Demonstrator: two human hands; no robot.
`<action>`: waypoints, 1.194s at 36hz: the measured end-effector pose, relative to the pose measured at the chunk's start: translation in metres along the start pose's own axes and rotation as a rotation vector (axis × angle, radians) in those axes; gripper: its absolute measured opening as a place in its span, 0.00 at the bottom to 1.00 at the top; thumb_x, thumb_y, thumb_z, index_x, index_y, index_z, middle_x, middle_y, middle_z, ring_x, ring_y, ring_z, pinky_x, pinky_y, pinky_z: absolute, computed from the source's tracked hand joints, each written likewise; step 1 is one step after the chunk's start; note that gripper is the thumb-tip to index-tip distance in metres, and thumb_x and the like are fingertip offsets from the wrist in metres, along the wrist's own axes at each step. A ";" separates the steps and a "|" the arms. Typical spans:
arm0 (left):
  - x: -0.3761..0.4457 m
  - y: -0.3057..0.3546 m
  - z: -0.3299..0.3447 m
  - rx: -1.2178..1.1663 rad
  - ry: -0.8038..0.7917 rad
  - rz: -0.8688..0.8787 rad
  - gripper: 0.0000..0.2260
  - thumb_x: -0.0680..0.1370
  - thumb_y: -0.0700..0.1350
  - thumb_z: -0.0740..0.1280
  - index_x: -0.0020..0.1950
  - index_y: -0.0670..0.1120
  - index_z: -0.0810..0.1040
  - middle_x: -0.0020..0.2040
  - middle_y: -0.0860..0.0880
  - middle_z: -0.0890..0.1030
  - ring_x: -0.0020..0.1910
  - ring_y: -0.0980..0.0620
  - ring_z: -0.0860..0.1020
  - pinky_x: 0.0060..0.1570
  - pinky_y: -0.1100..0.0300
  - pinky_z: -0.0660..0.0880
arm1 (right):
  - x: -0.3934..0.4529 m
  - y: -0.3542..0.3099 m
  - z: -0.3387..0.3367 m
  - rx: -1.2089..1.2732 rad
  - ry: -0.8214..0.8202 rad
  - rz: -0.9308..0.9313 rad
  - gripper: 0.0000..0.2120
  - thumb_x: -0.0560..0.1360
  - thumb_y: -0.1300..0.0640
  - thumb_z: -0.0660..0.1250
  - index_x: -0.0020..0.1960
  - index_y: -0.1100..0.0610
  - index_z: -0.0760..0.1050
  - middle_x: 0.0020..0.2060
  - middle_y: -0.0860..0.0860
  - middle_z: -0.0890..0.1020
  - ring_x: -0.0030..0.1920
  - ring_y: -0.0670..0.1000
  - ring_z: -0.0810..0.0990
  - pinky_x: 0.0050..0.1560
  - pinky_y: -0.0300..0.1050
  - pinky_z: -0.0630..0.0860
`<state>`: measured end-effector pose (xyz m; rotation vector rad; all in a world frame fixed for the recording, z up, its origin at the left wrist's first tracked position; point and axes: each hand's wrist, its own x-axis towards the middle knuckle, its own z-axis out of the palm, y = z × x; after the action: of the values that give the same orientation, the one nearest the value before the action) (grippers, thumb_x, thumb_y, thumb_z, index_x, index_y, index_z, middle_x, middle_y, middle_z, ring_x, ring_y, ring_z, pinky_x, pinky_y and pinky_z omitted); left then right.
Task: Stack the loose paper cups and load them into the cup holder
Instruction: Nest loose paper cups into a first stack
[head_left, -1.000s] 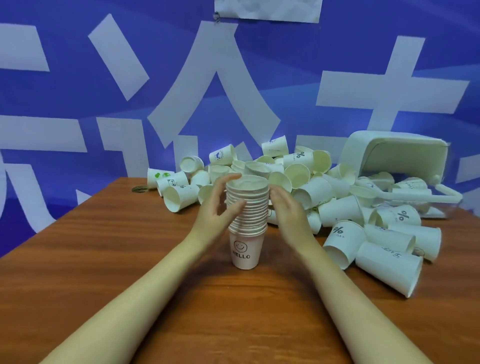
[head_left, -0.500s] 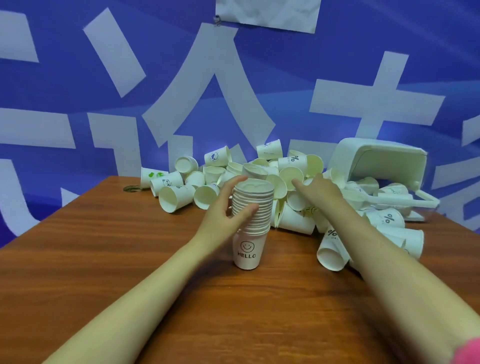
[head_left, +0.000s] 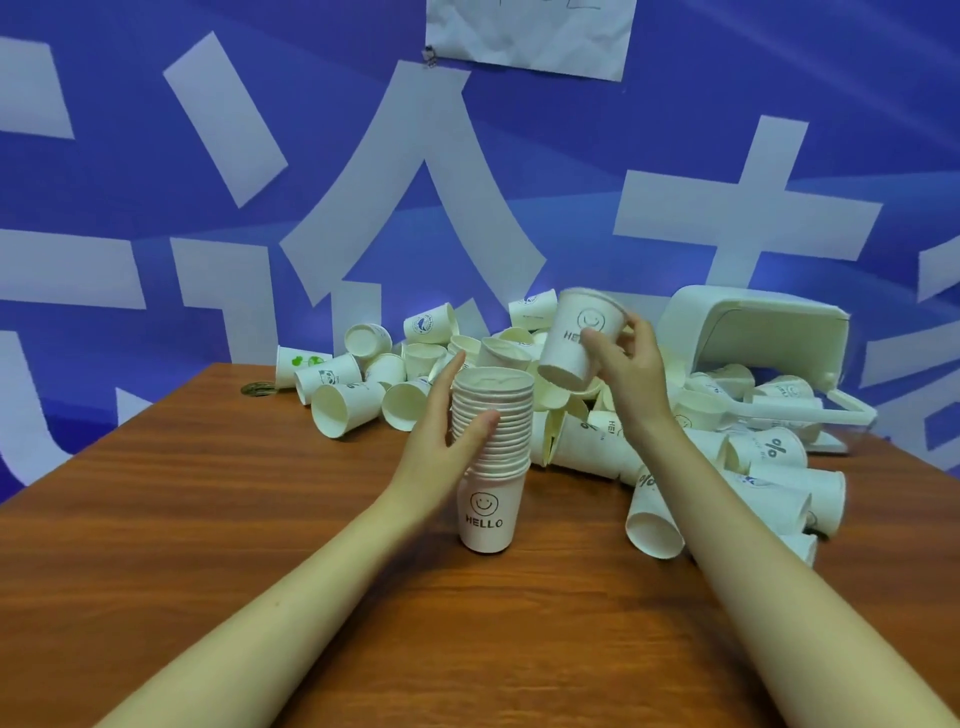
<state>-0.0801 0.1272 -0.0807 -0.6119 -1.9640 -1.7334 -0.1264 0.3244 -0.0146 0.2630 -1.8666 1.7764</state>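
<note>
Nearest to me on the wooden table (head_left: 208, 545), toward its middle, stood the stack of paper cups (head_left: 491, 457), its bottom cup printed with a smiley and "HELLO". The left hand (head_left: 441, 452) curled its grip around the stack's left side, thumb across the front rims, fingers behind. The stack was tall for its small base and seemed to lean slightly; I judged that a hard push from above, or a slackened left hold, could tip it into the heap.

Just above and to the right of the stack's mouth, the right hand (head_left: 626, 364) held a single HELLO cup (head_left: 579, 338) in its grip, fingers wrapped around the wall, the cup tilted with its base toward the stack. Dropped in at that tilt, it might have caught on the top rim and jammed crooked, or crumpled under the fingers.

Beyond, the pile of loose cups (head_left: 597, 415) sprawled across the far right of the table; a careless forearm could have sent some rolling off the edge. Behind it, at the far right corner, the white cup holder (head_left: 753, 332) lay on its side, not yet loaded.
</note>
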 end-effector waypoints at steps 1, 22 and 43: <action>0.001 -0.002 0.000 -0.001 -0.001 -0.011 0.28 0.75 0.54 0.64 0.73 0.57 0.58 0.67 0.67 0.66 0.64 0.77 0.65 0.60 0.79 0.63 | -0.005 -0.009 0.005 0.122 -0.023 -0.009 0.24 0.69 0.50 0.70 0.63 0.52 0.70 0.56 0.52 0.78 0.55 0.51 0.80 0.51 0.45 0.79; 0.002 -0.006 0.008 -0.228 -0.001 -0.086 0.22 0.80 0.57 0.57 0.71 0.50 0.70 0.68 0.48 0.75 0.69 0.47 0.72 0.70 0.39 0.65 | -0.072 0.017 0.030 -0.120 -0.428 -0.308 0.28 0.70 0.45 0.68 0.68 0.46 0.65 0.64 0.40 0.74 0.64 0.42 0.74 0.63 0.40 0.72; 0.058 -0.083 -0.109 0.926 0.164 -0.417 0.41 0.70 0.63 0.72 0.77 0.51 0.59 0.75 0.43 0.61 0.74 0.40 0.60 0.68 0.43 0.64 | -0.069 0.018 0.025 -0.205 -0.432 -0.275 0.36 0.69 0.48 0.76 0.66 0.31 0.56 0.56 0.19 0.68 0.59 0.29 0.72 0.55 0.25 0.69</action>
<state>-0.1720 0.0114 -0.1001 0.2683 -2.5513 -0.8110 -0.0842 0.2866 -0.0646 0.8363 -2.1613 1.4074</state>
